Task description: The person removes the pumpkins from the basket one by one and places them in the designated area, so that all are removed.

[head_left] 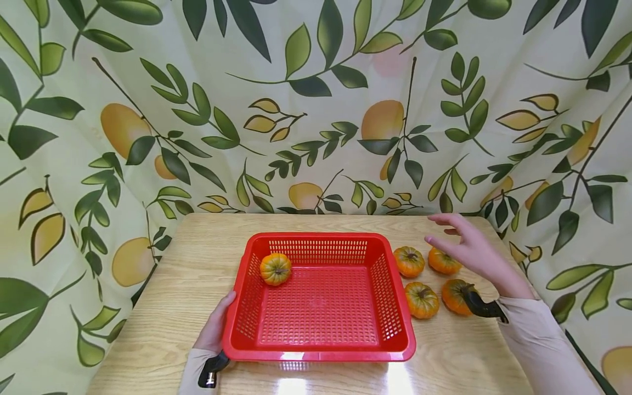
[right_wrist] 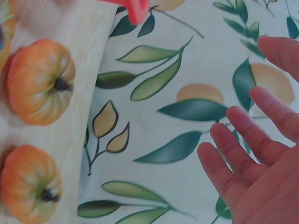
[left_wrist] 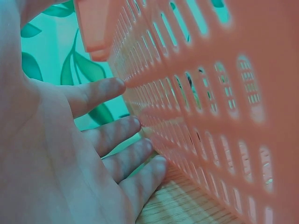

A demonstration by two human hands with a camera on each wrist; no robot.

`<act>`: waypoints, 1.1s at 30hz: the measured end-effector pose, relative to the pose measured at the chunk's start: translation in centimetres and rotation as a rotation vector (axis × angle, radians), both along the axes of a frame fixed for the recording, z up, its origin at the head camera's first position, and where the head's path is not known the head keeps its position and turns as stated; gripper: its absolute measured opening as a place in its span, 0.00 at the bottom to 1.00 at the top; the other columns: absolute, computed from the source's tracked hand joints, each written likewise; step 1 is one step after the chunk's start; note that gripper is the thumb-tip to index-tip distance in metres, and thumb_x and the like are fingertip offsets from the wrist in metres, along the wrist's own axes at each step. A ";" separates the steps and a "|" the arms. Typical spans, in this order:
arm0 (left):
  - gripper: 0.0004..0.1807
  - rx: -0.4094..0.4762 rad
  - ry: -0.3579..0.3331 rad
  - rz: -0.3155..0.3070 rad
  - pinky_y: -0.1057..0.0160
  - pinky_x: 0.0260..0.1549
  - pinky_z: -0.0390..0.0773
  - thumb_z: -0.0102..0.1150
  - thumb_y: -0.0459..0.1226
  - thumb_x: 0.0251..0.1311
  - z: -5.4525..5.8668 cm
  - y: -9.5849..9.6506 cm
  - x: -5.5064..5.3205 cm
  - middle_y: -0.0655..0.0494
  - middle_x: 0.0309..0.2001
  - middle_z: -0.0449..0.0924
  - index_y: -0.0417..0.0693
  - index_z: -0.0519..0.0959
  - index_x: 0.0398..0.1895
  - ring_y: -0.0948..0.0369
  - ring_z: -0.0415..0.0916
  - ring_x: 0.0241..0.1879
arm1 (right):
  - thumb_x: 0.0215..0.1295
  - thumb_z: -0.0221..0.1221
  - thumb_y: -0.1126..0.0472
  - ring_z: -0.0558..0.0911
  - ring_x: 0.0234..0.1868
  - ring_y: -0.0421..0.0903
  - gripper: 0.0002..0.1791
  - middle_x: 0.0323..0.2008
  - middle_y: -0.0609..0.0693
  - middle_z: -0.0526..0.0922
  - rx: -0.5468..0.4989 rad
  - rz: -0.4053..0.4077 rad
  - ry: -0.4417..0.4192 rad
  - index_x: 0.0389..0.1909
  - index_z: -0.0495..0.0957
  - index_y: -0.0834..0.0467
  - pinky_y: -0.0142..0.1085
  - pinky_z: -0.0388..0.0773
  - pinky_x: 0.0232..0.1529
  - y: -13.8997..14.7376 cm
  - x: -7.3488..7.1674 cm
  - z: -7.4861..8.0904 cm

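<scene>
A red plastic basket (head_left: 316,355) with slotted walls stands on the table, and one small orange pumpkin (head_left: 275,269) sits in its far left corner. My left hand (head_left: 217,326) is at the basket's left side. In the left wrist view, its fingers (left_wrist: 117,133) stretch toward the slotted wall, with the tips at or very near it. My right hand (head_left: 466,247) hangs in the air with fingers spread, holding nothing. It is above and beside several small pumpkins (head_left: 421,300) right of the basket. Two pumpkins (right_wrist: 42,83) show in the right wrist view, apart from the hand.
The light wood table (head_left: 187,263) carries everything. A cloth (head_left: 316,137) printed with leaves and fruit hangs behind the table and along both sides. Both wrists wear black straps (head_left: 486,307) over light sleeves.
</scene>
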State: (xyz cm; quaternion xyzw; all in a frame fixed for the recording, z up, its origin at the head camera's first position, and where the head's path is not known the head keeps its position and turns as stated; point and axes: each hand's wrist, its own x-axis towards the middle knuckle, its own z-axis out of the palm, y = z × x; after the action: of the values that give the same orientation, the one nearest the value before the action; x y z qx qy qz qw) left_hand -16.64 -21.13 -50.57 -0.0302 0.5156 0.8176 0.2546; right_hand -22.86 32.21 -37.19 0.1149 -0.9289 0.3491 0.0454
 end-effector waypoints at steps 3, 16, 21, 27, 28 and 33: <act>0.22 -0.002 -0.006 0.009 0.55 0.55 0.80 0.36 0.60 0.74 0.0 0.1 0.0 0.62 0.53 0.82 0.68 0.71 0.62 0.62 0.79 0.53 | 0.71 0.61 0.47 0.70 0.65 0.67 0.32 0.67 0.63 0.71 -0.004 0.021 -0.034 0.70 0.67 0.57 0.66 0.68 0.60 -0.9 -0.3 0.8; 0.21 0.020 0.021 -0.011 0.55 0.55 0.80 0.33 0.59 0.75 -0.2 -0.3 -0.1 0.64 0.53 0.82 0.70 0.72 0.60 0.62 0.80 0.52 | 0.70 0.63 0.49 0.72 0.64 0.60 0.35 0.69 0.59 0.71 -0.053 0.148 -0.006 0.72 0.63 0.57 0.60 0.69 0.63 -5.2 -2.6 1.9; 0.23 0.031 -0.025 0.005 0.54 0.56 0.80 0.35 0.60 0.74 -0.2 -0.1 -0.1 0.62 0.54 0.81 0.68 0.69 0.63 0.61 0.80 0.54 | 0.69 0.65 0.53 0.73 0.64 0.57 0.34 0.69 0.58 0.72 -0.065 0.207 0.025 0.71 0.64 0.56 0.56 0.70 0.64 -7.5 -3.4 2.2; 0.22 0.028 0.004 -0.005 0.55 0.55 0.80 0.34 0.59 0.75 -0.2 0.0 -0.1 0.63 0.53 0.81 0.68 0.70 0.63 0.62 0.80 0.52 | 0.68 0.66 0.55 0.73 0.64 0.58 0.33 0.66 0.57 0.73 -0.084 0.259 0.016 0.71 0.65 0.57 0.57 0.71 0.64 -10.0 -4.0 2.6; 0.22 0.025 0.011 -0.007 0.56 0.54 0.81 0.34 0.59 0.75 -0.2 0.0 -0.1 0.63 0.53 0.82 0.68 0.71 0.62 0.62 0.80 0.52 | 0.68 0.66 0.54 0.73 0.64 0.57 0.34 0.66 0.56 0.73 -0.086 0.262 0.008 0.71 0.65 0.56 0.56 0.71 0.65 -10.4 -4.1 2.6; 0.21 0.048 0.037 -0.033 0.57 0.54 0.80 0.33 0.59 0.76 -0.3 -0.1 -0.1 0.64 0.52 0.82 0.71 0.72 0.61 0.63 0.80 0.52 | 0.67 0.66 0.49 0.72 0.64 0.52 0.34 0.64 0.51 0.73 -0.086 0.281 -0.018 0.71 0.66 0.51 0.54 0.70 0.65 -11.8 -4.5 2.7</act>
State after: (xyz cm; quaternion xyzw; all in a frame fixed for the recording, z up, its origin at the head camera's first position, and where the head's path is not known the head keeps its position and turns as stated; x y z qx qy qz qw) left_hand -16.75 -21.21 -50.88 -0.0004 0.5006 0.8259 0.2592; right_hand -27.32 20.41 -34.47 0.2386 -0.8883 0.3924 -0.0077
